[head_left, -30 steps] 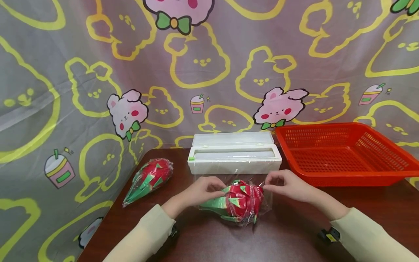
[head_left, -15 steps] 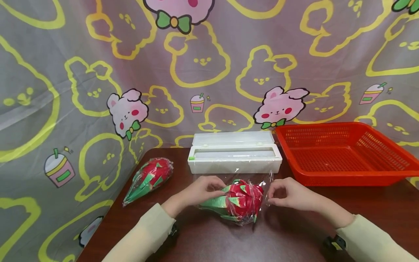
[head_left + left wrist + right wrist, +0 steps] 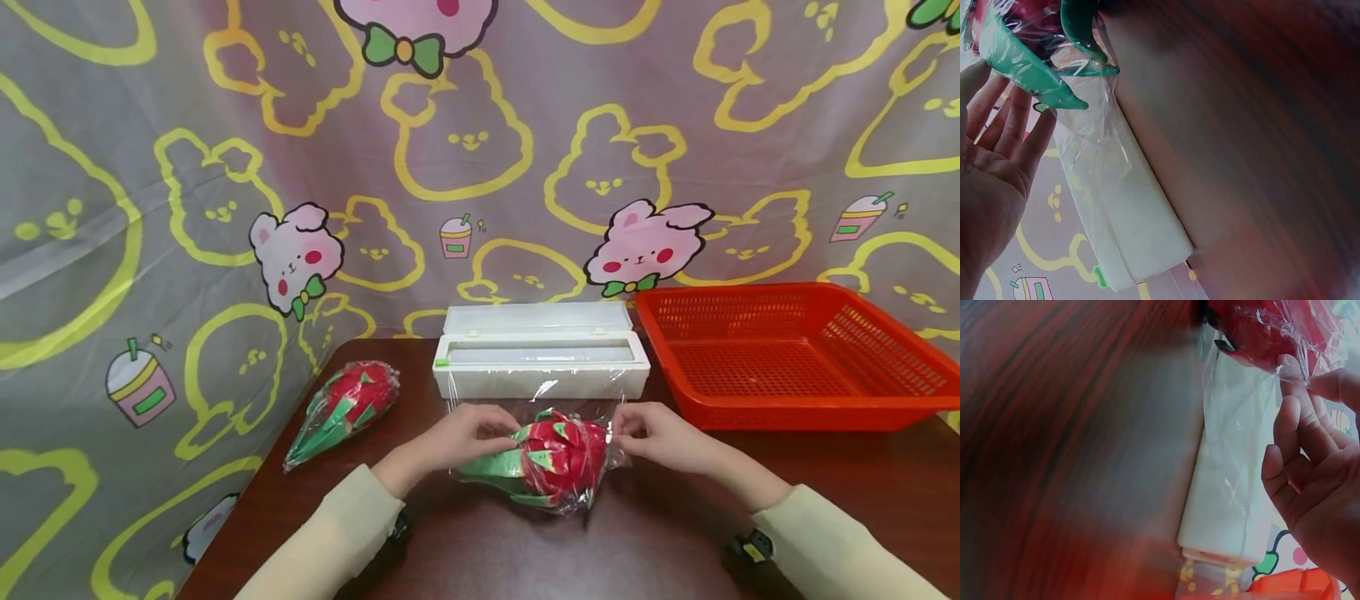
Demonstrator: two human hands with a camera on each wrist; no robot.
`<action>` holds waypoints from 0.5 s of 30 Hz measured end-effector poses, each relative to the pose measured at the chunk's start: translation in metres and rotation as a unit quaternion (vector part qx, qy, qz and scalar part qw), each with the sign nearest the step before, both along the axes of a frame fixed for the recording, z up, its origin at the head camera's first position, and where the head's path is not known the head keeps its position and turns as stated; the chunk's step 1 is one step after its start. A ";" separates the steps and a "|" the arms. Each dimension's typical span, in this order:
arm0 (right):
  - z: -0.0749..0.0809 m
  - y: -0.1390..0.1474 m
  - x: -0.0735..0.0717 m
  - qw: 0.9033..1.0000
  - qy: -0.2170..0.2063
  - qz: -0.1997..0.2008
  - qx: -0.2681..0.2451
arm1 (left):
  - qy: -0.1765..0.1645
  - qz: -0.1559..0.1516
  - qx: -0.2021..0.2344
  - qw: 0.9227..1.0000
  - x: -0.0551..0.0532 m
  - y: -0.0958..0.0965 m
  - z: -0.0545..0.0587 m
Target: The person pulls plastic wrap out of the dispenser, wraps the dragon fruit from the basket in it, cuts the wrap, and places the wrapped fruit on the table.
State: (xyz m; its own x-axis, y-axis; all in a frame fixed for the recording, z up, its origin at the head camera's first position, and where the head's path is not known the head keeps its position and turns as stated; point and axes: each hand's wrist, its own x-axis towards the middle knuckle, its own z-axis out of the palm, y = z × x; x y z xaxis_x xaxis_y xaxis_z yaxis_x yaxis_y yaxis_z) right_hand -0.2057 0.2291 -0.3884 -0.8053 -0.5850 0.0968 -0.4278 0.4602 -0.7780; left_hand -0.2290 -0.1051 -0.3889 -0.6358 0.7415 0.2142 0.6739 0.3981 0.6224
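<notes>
A red dragon fruit with green scales lies on the table in front of the wrap box, with clear plastic wrap around it. My left hand holds its green leafy end, thumb on the near side and fingers behind. At the other end my right hand pinches the plastic wrap between thumb and forefinger. In the right wrist view the other fingers of that hand are loosely bent. The film stretches back from the fruit toward the white wrap box.
The wrap box stands at the back with its lid raised and a roll inside. A second wrapped dragon fruit lies at the table's left edge. The red plastic basket stands at the back right. A patterned curtain hangs behind the table.
My right hand drew back to the right and down with film, then moved in again to the fruit's right end. My left hand has stayed on the dragon fruit.
</notes>
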 end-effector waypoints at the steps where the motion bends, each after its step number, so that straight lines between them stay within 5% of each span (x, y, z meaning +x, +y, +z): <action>1: -0.001 0.001 -0.001 1.000 -0.003 -0.004 0.000 | 0.002 0.001 -0.002 1.000 0.000 0.000 0.000; 10: -0.018 0.003 -0.009 0.998 -0.007 -0.045 0.036 | -0.007 0.003 -0.006 1.000 0.000 0.000 0.000; 15: -0.019 -0.003 -0.009 0.996 0.030 -0.072 0.050 | -0.012 -0.002 -0.002 1.000 0.000 0.001 0.000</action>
State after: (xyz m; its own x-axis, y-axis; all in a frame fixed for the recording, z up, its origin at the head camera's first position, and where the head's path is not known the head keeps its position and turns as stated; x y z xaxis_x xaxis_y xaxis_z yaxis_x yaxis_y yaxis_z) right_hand -0.2147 0.2261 -0.4077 -0.8761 -0.4730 0.0938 -0.3957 0.5940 -0.7004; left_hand -0.2293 -0.1038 -0.3891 -0.6383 0.7442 0.1968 0.6606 0.3983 0.6363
